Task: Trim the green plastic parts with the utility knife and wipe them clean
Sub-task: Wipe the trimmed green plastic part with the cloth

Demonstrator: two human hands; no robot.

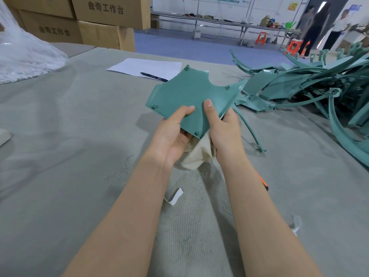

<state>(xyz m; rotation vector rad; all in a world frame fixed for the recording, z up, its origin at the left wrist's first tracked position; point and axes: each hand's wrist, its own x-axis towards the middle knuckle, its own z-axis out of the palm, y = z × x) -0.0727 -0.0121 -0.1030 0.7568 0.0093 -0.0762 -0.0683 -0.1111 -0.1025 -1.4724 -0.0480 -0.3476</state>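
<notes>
I hold a flat green plastic panel (pixel 189 94) with small pegs above the grey table (pixel 69 136). My left hand (pixel 171 134) grips its near left edge, thumb on top. My right hand (pixel 223 128) grips the near right edge with the thumb pressed on the top face. A cream cloth (pixel 197 154) hangs beneath the panel between my two hands; which hand holds it is hidden. An orange utility knife (pixel 264 183) lies on the table, mostly hidden behind my right forearm.
A heap of green plastic parts (pixel 311 86) fills the right side of the table. White paper (pixel 147 66) with a black pen (pixel 153 76) lies beyond the panel. A clear plastic bag (pixel 24 54) sits far left, cardboard boxes (pixel 95 21) behind. People stand far right.
</notes>
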